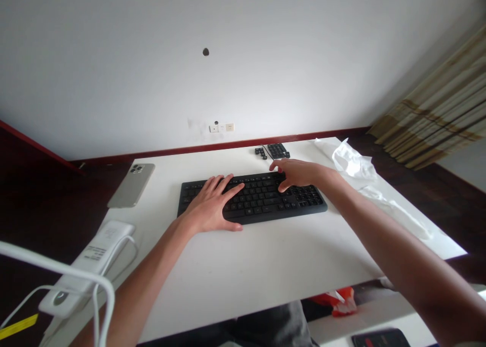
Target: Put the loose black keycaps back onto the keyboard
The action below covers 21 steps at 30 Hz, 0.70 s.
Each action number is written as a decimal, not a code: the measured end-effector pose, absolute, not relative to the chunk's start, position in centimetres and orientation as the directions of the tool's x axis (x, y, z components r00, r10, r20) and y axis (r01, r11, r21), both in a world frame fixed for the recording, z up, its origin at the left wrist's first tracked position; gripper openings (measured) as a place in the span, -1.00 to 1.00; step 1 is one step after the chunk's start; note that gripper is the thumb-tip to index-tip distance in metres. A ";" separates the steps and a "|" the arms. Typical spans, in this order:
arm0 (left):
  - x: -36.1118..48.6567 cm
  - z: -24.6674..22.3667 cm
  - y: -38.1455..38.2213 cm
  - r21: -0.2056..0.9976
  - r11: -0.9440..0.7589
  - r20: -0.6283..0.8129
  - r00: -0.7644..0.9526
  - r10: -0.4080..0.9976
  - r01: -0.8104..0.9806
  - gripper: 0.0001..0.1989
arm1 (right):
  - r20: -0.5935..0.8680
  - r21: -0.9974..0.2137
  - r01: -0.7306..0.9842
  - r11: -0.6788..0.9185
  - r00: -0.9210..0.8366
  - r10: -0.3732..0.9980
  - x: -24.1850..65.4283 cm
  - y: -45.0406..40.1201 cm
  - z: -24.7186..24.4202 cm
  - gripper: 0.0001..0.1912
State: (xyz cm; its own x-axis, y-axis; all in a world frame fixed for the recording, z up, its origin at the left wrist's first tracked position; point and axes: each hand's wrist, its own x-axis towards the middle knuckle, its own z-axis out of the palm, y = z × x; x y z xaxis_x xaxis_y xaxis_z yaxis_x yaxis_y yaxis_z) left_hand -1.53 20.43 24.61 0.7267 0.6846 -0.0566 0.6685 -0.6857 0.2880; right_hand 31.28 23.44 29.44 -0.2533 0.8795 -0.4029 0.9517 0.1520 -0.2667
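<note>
A black keyboard (261, 197) lies across the middle of the white table (243, 266). My left hand (212, 205) rests over its left part, fingers spread, the thumb at the front edge. Over the right part is my right hand (294, 175), its fingers bent at the keys near the back edge; whether anything small is between thumb and fingers is hidden. The number pad area at the right looks stripped of keycaps. Behind the keyboard lie several loose black keycaps (260, 151) and a block of black keys (278, 150).
A phone (132, 186) lies at the back left, and a white power strip (89, 266) with cables at the front left. Crumpled white wrapping (351, 159) spreads along the right. Below the front edge are a red wrapper (343, 301) and a dark phone (379, 338).
</note>
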 end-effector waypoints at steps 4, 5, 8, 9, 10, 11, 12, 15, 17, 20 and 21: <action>-1.6 24.4 20.5 0.294 -0.686 -0.054 0.728 0.683 0.666 0.16 | -0.497 -0.185 0.976 0.115 -0.194 0.846 30.7 23.9 30.2 -0.28; -1.6 24.4 20.5 0.296 -0.685 -0.056 0.728 0.683 0.665 0.16 | -0.509 -0.172 0.979 0.113 -0.186 0.840 30.7 23.9 30.4 -0.27; -1.6 24.4 20.5 0.302 -0.687 -0.051 0.730 0.681 0.661 0.16 | -0.520 -0.153 0.979 0.134 -0.195 0.832 30.6 24.0 30.5 -0.25; -1.6 24.4 20.5 0.303 -0.687 -0.046 0.731 0.681 0.660 0.15 | -0.522 -0.148 0.979 0.142 -0.199 0.830 30.6 24.0 30.5 -0.24; -1.6 24.5 20.4 0.304 -0.688 -0.043 0.731 0.682 0.660 0.15 | -0.524 -0.141 0.979 0.148 -0.201 0.827 30.6 24.1 30.5 -0.24; -1.5 24.5 20.4 0.303 -0.687 -0.043 0.730 0.683 0.661 0.15 | -0.527 -0.133 0.979 0.151 -0.199 0.826 30.5 24.2 30.5 -0.24; -1.5 24.6 20.4 0.302 -0.685 -0.046 0.728 0.684 0.663 0.15 | -0.529 -0.126 0.980 0.152 -0.196 0.825 30.5 24.2 30.5 -0.24; -1.5 24.7 20.4 0.298 -0.685 -0.055 0.728 0.683 0.665 0.16 | -0.541 -0.117 0.982 0.145 -0.186 0.820 30.2 24.3 30.6 -0.24; -1.5 24.7 20.4 0.296 -0.687 -0.057 0.730 0.681 0.664 0.17 | -0.547 -0.116 0.983 0.140 -0.181 0.817 30.1 24.3 30.7 -0.23; -1.5 24.7 20.5 0.297 -0.687 -0.058 0.731 0.680 0.663 0.17 | -0.535 -0.116 0.984 0.137 -0.178 0.826 30.0 24.1 30.9 -0.24; -1.5 24.7 20.5 0.298 -0.687 -0.058 0.730 0.681 0.663 0.17 | -0.531 -0.119 0.983 0.137 -0.180 0.828 30.0 24.1 30.8 -0.24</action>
State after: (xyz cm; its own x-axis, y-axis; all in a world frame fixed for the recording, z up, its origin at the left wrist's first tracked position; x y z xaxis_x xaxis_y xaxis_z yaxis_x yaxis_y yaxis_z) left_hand -1.52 20.47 24.67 0.7303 0.6806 -0.0578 0.6634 -0.6866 0.2975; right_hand 30.02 24.07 30.83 -0.1798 0.8283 -0.5307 0.9834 0.1373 -0.1189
